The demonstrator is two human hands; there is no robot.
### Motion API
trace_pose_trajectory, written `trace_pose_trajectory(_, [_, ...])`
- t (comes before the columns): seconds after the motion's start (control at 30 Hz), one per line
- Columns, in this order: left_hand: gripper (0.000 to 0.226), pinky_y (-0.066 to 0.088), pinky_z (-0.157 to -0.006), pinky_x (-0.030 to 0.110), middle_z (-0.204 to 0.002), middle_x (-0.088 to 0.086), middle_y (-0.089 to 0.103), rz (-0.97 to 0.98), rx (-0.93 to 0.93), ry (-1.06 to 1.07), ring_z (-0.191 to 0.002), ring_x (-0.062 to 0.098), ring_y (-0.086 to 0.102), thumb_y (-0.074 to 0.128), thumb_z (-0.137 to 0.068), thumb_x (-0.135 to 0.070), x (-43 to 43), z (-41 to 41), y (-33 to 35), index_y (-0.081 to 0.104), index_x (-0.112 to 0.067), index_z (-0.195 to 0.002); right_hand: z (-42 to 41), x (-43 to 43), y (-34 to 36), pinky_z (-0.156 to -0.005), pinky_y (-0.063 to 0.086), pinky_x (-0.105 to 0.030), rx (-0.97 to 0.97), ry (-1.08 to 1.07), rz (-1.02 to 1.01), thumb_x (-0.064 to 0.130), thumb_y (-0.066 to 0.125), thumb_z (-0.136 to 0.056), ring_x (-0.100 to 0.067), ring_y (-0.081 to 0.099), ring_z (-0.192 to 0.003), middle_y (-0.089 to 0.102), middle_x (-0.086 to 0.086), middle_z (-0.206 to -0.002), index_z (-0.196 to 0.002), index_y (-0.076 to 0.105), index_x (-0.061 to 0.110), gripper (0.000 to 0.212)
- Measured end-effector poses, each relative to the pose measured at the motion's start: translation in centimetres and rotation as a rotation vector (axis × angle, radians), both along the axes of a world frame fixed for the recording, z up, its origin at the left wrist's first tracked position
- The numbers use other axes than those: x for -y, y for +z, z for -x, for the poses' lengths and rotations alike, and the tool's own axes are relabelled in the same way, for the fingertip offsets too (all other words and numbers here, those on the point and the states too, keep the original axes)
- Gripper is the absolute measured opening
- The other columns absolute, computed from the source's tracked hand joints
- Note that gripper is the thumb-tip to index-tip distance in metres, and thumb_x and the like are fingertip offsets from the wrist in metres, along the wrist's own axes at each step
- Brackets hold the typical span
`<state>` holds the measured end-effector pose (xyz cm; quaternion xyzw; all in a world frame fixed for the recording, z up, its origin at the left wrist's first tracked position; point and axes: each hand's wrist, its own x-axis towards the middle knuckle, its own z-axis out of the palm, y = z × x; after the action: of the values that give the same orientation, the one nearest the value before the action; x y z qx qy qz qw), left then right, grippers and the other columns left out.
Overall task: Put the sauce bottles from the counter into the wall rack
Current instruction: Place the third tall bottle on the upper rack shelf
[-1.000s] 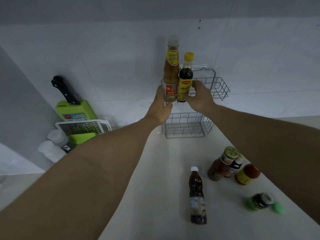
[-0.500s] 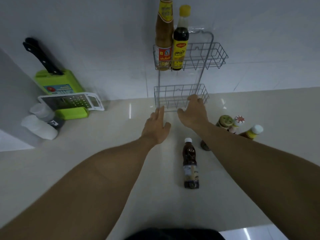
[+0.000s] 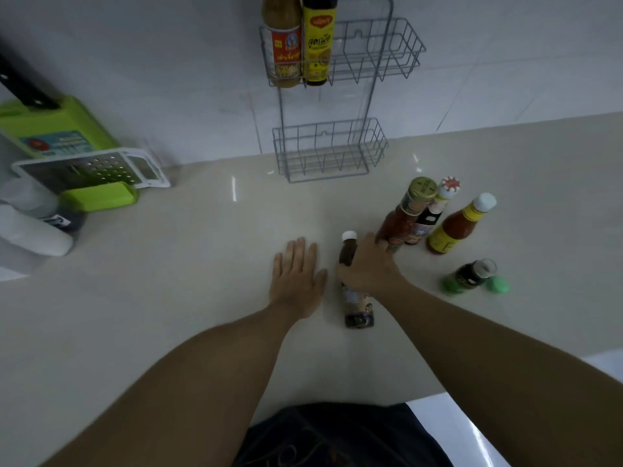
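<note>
A grey wire wall rack [image 3: 370, 96] hangs on the tiled wall with two baskets. Its upper basket holds a brown sauce bottle [image 3: 285, 52] and a dark bottle with a yellow label [image 3: 317, 52] at the left end; the lower basket [image 3: 330, 153] holds nothing. A dark bottle with a white cap [image 3: 359, 311] stands on the counter. My right hand [image 3: 369, 269] wraps its middle, thumb on its left side. My left hand [image 3: 296, 278] hovers open just left of it, fingers spread. To the right stand a red chilli bottle [image 3: 403, 219], a small red-capped bottle [image 3: 435, 210] and an orange bottle [image 3: 455, 227].
A small dark jar [image 3: 472, 274] and a loose green lid [image 3: 499, 285] sit at the right. At the far left are a green knife block [image 3: 57, 126], a grater [image 3: 91, 166] and white containers [image 3: 30, 230]. The counter's front edge runs near my body.
Both hands left the two bottles in the upper basket and came down to the counter. My right hand now grips the dark white-capped bottle. The view has tilted down.
</note>
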<state>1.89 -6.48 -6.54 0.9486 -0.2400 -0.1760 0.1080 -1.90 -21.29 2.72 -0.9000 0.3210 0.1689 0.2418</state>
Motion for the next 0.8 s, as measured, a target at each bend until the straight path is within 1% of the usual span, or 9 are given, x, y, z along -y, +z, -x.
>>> trace_pose_trajectory(0.07, [0.066,-0.010,-0.122,0.044,-0.165,0.004,-0.019,-0.030,0.065,-0.011,-0.151,0.021,-0.021,0.010,-0.102,-0.054,-0.1,0.4,-0.4,-0.010,-0.024,-0.158,0.9,0.1,-1.4,-0.094,0.046,-0.043,-0.050,-0.063,-0.050,0.049,0.066,-0.080,-0.039,0.048,-0.124,0.043,-0.019,-0.134,-0.142,0.029,0.008,0.083])
trace_pose_trajectory(0.13, [0.067,-0.009,-0.122,0.044,-0.167,0.005,-0.014,-0.035,0.106,-0.007,-0.152,0.022,-0.016,0.011,-0.102,-0.054,0.1,0.5,-0.4,-0.007,-0.024,-0.159,1.5,0.1,-2.2,-0.088,0.046,-0.039,-0.055,-0.101,-0.108,0.052,0.061,-0.084,-0.036,0.054,-0.115,0.049,-0.017,-0.127,-0.136,0.037,0.006,0.074])
trace_pose_trajectory(0.2, [0.067,-0.007,-0.122,0.044,-0.167,0.006,-0.007,-0.025,0.141,0.011,-0.153,0.024,-0.011,0.012,-0.101,-0.054,0.1,0.7,-0.6,-0.001,-0.024,-0.160,1.6,0.1,-2.6,-0.081,0.048,-0.035,-0.027,-0.120,-0.164,0.049,0.061,-0.085,-0.034,0.059,-0.108,0.055,-0.015,-0.121,-0.130,0.044,0.007,0.064])
trace_pose_trajectory(0.33, [0.067,-0.006,-0.123,0.045,-0.168,0.006,-0.006,-0.038,0.154,0.011,-0.154,0.024,-0.010,0.012,-0.101,-0.054,0.2,0.8,-0.9,0.000,-0.024,-0.160,1.4,-0.1,-2.7,-0.072,0.050,-0.033,-0.014,-0.128,-0.215,0.051,0.066,-0.077,-0.031,0.064,-0.096,0.061,-0.014,-0.112,-0.121,0.053,0.007,0.064])
trace_pose_trajectory(0.43, [0.067,-0.006,-0.123,0.045,-0.167,0.006,-0.008,-0.046,0.146,0.008,-0.153,0.024,-0.012,0.012,-0.101,-0.054,0.2,0.6,-0.9,-0.003,-0.025,-0.159,1.3,-0.5,-2.9,-0.075,0.057,-0.036,-0.009,-0.134,-0.229,0.057,0.064,-0.067,-0.029,0.066,-0.089,0.065,-0.012,-0.104,-0.111,0.062,0.010,0.065])
trace_pose_trajectory(0.5, [0.067,-0.005,-0.123,0.045,-0.167,0.006,-0.008,-0.045,0.149,0.002,-0.153,0.024,-0.011,0.010,-0.101,-0.055,0.0,0.7,-1.0,-0.003,-0.025,-0.159,1.5,-0.8,-3.0,-0.076,0.058,-0.038,0.006,-0.152,-0.256,0.055,0.065,-0.067,-0.029,0.066,-0.088,0.066,-0.011,-0.101,-0.107,0.062,0.011,0.060])
trace_pose_trajectory(0.6, [0.071,-0.006,-0.123,0.046,-0.167,0.007,-0.010,-0.064,0.129,-0.016,-0.153,0.025,-0.013,0.001,-0.096,-0.057,0.1,0.2,-0.6,-0.006,-0.024,-0.159,1.1,-1.0,-2.5,-0.080,0.057,-0.041,0.072,-0.181,-0.296,0.047,0.072,-0.071,-0.028,0.064,-0.092,0.062,-0.009,-0.102,-0.112,0.052,0.010,0.060])
trace_pose_trajectory(0.7, [0.068,-0.008,-0.122,0.046,-0.165,0.006,-0.019,-0.094,0.096,-0.027,-0.151,0.025,-0.020,0.005,-0.100,-0.056,0.2,-0.4,0.4,-0.015,-0.024,-0.157,0.7,-1.2,-1.4,-0.079,0.056,-0.040,0.173,-0.221,-0.360,0.038,0.078,-0.071,-0.025,0.063,-0.090,0.060,-0.005,-0.099,-0.113,0.042,0.013,0.061])
trace_pose_trajectory(0.8, [0.067,-0.010,-0.122,0.046,-0.163,0.007,-0.027,-0.135,-0.019,-0.069,-0.149,0.025,-0.026,0.007,-0.102,-0.053,0.1,-0.2,0.4,-0.022,-0.023,-0.154,0.1,-1.1,-1.0,-0.077,0.059,-0.041,0.253,-0.228,-0.383,0.042,0.077,-0.061,-0.023,0.067,-0.086,0.065,-0.003,-0.092,-0.108,0.053,0.013,0.060])
